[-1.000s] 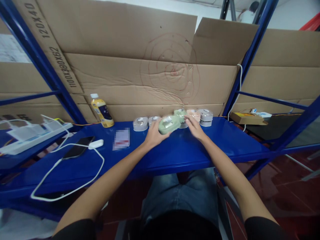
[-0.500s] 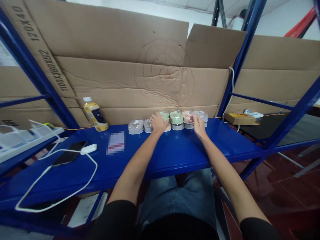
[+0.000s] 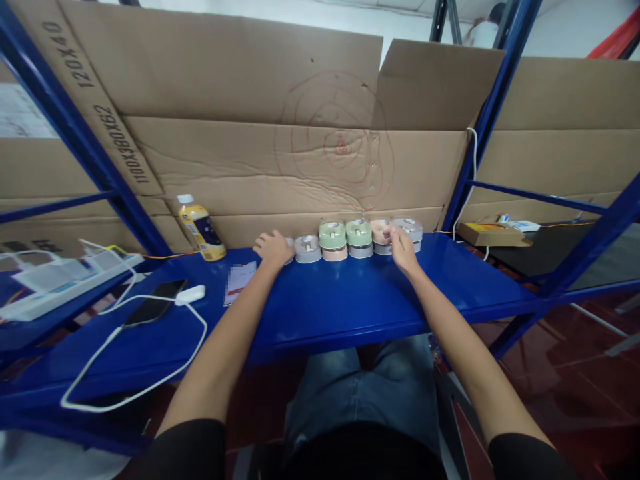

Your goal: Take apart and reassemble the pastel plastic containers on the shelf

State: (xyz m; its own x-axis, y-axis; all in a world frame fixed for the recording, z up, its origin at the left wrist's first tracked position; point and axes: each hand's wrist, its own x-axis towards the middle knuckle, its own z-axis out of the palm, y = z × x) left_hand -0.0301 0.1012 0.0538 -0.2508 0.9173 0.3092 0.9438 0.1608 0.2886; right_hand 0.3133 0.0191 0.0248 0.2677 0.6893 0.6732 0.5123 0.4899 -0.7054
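Small rounded lidded boxes stand in a row at the back of the blue shelf. My left hand (image 3: 274, 249) lies over the grey box (image 3: 290, 251) at the row's left end, fingers spread and mostly hiding it. To its right is a single grey box (image 3: 308, 249). A green box (image 3: 333, 235) sits stacked on a pink box (image 3: 335, 254). Beside them, another green box (image 3: 359, 232) rests on a grey one (image 3: 361, 251). My right hand (image 3: 403, 251) has its fingers closed at the right side of an upper pink box (image 3: 381, 231), in front of the grey stack (image 3: 410, 228).
On the left stand a yellow bottle (image 3: 203, 230), a card or paper (image 3: 238, 280), a phone (image 3: 156, 302) with a white cable (image 3: 200, 337), and a power strip (image 3: 75, 287). Cardboard (image 3: 225, 160) walls the back. Blue posts (image 3: 500, 120) flank the shelf; a brown carton (image 3: 493, 235) lies farther right.
My left hand has moved left, from the green-on-pink stack to the grey box at the row's end. My right hand stays at the upper pink box. The view has shifted slightly.
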